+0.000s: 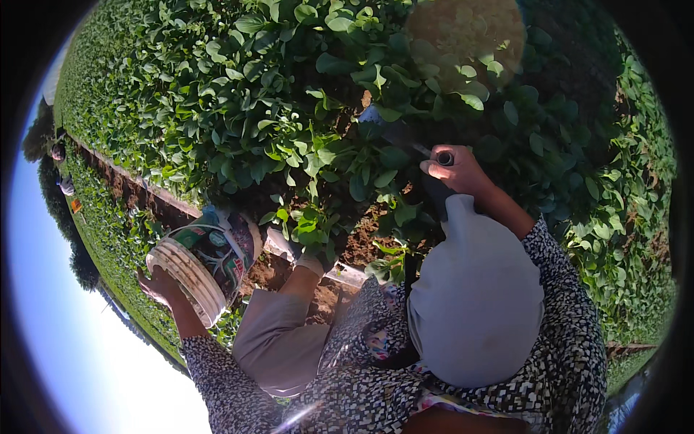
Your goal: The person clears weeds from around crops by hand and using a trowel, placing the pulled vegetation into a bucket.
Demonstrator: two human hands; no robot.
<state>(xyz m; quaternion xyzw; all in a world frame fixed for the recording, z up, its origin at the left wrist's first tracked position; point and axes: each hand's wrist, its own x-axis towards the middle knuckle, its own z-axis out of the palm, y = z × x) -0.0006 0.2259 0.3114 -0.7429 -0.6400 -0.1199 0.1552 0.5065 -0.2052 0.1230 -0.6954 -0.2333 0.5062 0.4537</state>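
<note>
My right hand (459, 170) is closed round the dark round-ended handle of a short hand tool (421, 150). A thin shaft runs from it toward a shiny metal blade (370, 114), partly hidden among leafy green plants (361, 170). The tool's exact kind is not clear. At the left, my left hand (160, 286) grips the ribbed rim of a white plastic bucket (189, 278) with a green and red printed side. The bucket appears tilted in this view, and its inside is hidden.
Dense leafy plants (217, 87) cover the ground ahead. A pale edging strip (163, 192) and bare brown soil (269, 269) run past my foot (312, 264). Pale grey cloth (473, 296) bulges close in front. Small figures of people (65, 186) appear at the far left.
</note>
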